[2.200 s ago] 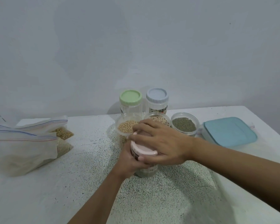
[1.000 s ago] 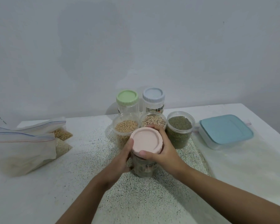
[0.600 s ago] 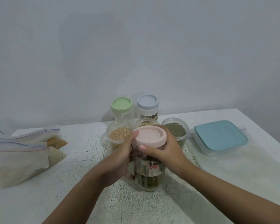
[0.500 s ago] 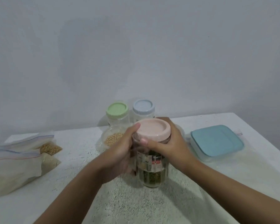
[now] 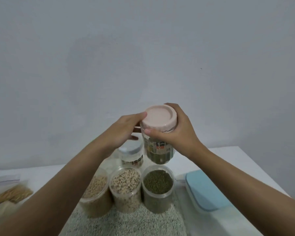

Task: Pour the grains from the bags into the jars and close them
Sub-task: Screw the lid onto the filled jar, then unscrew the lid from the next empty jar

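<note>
Pink-lidded jar (image 5: 157,149) now higher, off table (image 5: 228,159)

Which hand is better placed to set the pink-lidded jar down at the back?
Right, probably. The right hand wraps the pink lid of the jar, beside bare table; the left hand only steadies its side.

The left hand (image 5: 124,132) and the right hand (image 5: 175,133) are bare, with short, trimmed nails on slim fingers (image 5: 152,132). The left forearm (image 5: 66,184) and right forearm (image 5: 237,176) are uncovered up to the near edge.
</note>
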A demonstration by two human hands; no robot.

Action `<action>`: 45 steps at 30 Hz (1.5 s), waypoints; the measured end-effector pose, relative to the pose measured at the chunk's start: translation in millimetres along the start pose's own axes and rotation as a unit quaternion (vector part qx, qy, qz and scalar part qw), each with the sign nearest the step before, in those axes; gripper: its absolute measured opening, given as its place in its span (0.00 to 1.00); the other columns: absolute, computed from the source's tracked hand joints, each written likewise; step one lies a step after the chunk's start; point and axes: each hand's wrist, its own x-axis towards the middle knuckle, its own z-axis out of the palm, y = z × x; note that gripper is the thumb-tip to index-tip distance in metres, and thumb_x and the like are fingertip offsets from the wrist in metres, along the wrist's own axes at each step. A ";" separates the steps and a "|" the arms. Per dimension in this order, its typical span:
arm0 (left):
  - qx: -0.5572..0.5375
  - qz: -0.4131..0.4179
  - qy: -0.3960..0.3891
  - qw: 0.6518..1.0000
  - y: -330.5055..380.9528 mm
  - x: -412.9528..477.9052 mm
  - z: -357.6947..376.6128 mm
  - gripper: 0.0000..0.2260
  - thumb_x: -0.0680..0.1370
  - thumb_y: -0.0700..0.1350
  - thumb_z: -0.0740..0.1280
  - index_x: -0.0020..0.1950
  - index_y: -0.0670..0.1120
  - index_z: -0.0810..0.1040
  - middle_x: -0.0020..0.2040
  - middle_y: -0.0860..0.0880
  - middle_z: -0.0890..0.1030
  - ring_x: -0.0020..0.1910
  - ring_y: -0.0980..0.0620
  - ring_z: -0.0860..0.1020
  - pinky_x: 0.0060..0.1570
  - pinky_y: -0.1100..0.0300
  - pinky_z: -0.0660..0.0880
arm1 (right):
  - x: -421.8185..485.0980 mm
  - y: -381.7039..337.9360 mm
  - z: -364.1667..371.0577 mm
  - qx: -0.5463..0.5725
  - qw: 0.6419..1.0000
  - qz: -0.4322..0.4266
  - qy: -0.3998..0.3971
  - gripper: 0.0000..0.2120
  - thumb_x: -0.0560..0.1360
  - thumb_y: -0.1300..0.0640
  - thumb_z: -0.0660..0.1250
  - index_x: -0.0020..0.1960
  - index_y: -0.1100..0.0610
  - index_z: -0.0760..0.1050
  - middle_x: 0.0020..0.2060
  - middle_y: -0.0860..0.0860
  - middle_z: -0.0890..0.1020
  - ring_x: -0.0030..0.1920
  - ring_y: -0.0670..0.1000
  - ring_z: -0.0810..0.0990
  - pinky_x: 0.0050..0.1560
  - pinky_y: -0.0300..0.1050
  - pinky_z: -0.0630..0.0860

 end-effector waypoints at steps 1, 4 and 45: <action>0.028 0.015 0.015 0.999 -0.9 7.2 0.0 0.17 0.84 0.58 0.58 0.58 0.51 0.83 0.53 0.55 0.86 0.54 0.56 0.83 0.61 0.48 0.77 | 5.3 8.2 -1.6 -0.002 1.000 0.001 -0.002 0.37 0.59 0.45 0.86 0.63 0.45 0.72 0.55 0.40 0.81 0.58 0.44 0.80 0.56 0.48 0.82; 0.124 0.050 0.032 0.990 -11.6 29.2 1.9 0.20 0.84 0.58 0.59 0.48 0.46 0.83 0.47 0.50 0.86 0.49 0.52 0.83 0.52 0.49 0.76 | 19.3 35.8 -2.3 -0.005 1.000 0.018 -0.008 0.41 0.56 0.42 0.86 0.63 0.43 0.69 0.55 0.40 0.80 0.59 0.44 0.79 0.56 0.47 0.82; 0.476 -0.083 0.081 0.872 -103.2 21.4 -41.4 0.18 0.83 0.64 0.54 0.66 0.60 0.76 0.63 0.56 0.72 0.71 0.55 0.63 0.66 0.45 0.55 | 52.4 70.1 74.9 -0.361 0.883 -0.038 -0.296 0.42 0.66 0.34 0.78 0.73 0.49 0.67 0.61 0.49 0.76 0.59 0.52 0.75 0.56 0.48 0.73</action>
